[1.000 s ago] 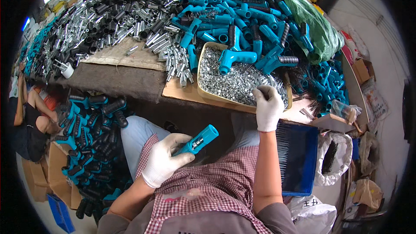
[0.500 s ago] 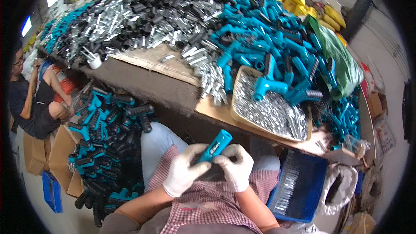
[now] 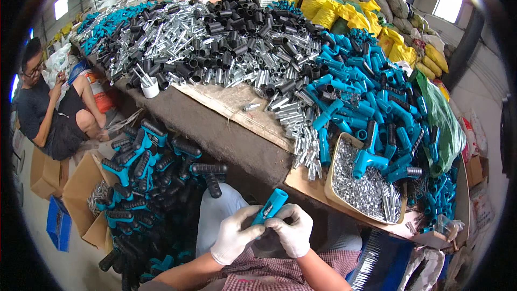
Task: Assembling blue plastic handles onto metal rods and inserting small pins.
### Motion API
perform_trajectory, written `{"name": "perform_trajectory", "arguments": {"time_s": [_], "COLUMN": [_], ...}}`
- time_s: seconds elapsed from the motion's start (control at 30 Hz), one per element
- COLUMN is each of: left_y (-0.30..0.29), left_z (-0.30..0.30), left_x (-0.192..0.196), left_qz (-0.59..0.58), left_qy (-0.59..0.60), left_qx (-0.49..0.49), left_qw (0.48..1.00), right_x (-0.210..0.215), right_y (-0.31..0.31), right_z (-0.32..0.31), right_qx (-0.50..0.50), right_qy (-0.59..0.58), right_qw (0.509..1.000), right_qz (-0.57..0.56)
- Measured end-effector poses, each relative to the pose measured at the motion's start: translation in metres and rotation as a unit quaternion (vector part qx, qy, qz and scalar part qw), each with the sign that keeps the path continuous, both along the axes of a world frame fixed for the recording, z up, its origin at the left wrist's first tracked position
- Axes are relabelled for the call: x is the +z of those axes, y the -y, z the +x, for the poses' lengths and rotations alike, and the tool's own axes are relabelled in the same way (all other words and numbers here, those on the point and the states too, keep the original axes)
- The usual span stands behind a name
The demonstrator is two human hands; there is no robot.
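Note:
Gloved in white, my left hand (image 3: 234, 235) is closed around a teal plastic tube-shaped handle (image 3: 274, 203), held tilted with its round open end up and away from me. My right hand (image 3: 293, 230), also gloved, has thumb and fingers pinched against the tube's right side. Whether a small part sits in that pinch is hidden. Both hands are above my lap, before the table edge. Ahead and to the right, a cream tray (image 3: 330, 175) holds many small metal pieces, with a teal T-shaped handle (image 3: 370, 163) lying over it.
Teal handles (image 3: 371, 89), metal tubes (image 3: 301, 140) and black sleeves (image 3: 231, 40) are heaped on the table. A white cup (image 3: 151, 89) stands at its edge. Black-and-teal handles (image 3: 142, 159) pile up at left, near a seated person (image 3: 43, 102). A blue bin (image 3: 386, 269) is at right.
The view has tilted up and shifted left, so more of the far table and both other people shows. My hands still hold the teal handle at about the same spot over my lap.

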State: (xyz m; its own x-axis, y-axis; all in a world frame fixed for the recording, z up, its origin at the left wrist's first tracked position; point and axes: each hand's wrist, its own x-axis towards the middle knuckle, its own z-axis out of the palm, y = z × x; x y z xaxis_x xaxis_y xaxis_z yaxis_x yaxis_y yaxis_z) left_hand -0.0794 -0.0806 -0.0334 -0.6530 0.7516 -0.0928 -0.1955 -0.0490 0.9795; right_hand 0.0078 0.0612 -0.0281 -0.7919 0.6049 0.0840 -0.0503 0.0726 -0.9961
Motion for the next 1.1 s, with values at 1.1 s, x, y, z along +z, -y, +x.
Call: {"name": "perform_trajectory", "arguments": {"time_s": [1.1], "left_y": [0.015], "left_z": [-0.039], "left_x": [-0.008], "left_qz": [0.158], "left_qy": [0.225], "left_qx": [-0.013], "left_qw": [0.961], "right_x": [0.073], "right_y": [-0.198], "right_z": [-0.240], "right_qx": [0.019], "right_qy": [0.207], "right_qw": [0.724], "right_qz": [0.658]}}
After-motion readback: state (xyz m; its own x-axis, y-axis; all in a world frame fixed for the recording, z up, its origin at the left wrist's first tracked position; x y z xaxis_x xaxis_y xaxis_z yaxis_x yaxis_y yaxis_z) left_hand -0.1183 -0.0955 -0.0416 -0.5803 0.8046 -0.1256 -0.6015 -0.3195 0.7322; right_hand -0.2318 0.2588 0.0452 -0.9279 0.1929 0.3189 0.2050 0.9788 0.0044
